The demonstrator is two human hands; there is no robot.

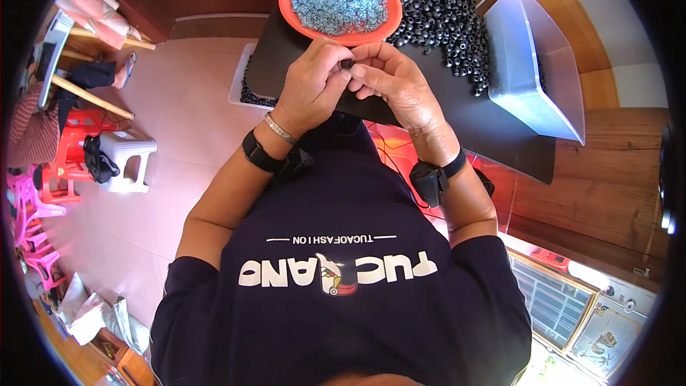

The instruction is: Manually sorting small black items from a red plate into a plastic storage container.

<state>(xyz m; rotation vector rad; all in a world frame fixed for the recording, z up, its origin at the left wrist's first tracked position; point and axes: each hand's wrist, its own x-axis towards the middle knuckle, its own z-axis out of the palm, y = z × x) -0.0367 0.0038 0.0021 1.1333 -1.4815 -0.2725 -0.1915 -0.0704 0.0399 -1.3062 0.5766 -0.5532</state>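
Just in front of the orange basin, my two hands meet over the near edge of the dark table [286, 64]. A small black ring-like part [347, 63] sits between their fingertips. My left hand [312, 84] pinches it from the left, thumb and forefinger closed. From the other side my right hand [393, 82] grips it with thumb and bent fingers, which partly hide it. Right behind the hands, the orange oval basin [286, 8] holds many small shiny silvery-blue pieces [339, 0]. A wide heap of similar black parts [436, 18] spreads over the table to the right of the basin.
A translucent plastic bin [514, 64] lies tipped at the table's right. Left of the table, lower down, a white tub [238, 84] contains black parts. Red stools [71, 143], a white stool [128, 154] and another person's foot [125, 71] are at far left.
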